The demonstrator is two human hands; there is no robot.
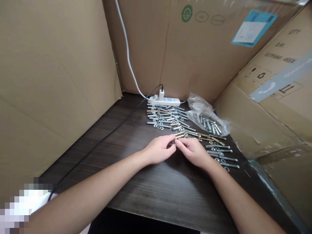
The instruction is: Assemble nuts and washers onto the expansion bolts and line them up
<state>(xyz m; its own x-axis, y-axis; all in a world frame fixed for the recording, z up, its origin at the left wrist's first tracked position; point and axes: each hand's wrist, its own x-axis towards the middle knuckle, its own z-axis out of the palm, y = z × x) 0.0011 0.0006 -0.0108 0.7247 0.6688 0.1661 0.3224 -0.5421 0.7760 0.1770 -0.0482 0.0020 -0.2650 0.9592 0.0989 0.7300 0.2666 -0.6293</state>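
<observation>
At the centre of the frame, the left hand [159, 149] and right hand [193, 151] came together, thumbs and forefingers bent inward until the fingertips of both nearly met. A small glint of metal showed among those tips; what it was, and whether either hand had it clamped, I could not tell. Metal bolts [232, 165] and loose washers [223, 161] lay in rows on the dark table [146, 188], from the upper middle down to the right of centre, some just beyond the fingers. A clear plastic bag [203, 113] with more bolts lay right of centre.
</observation>
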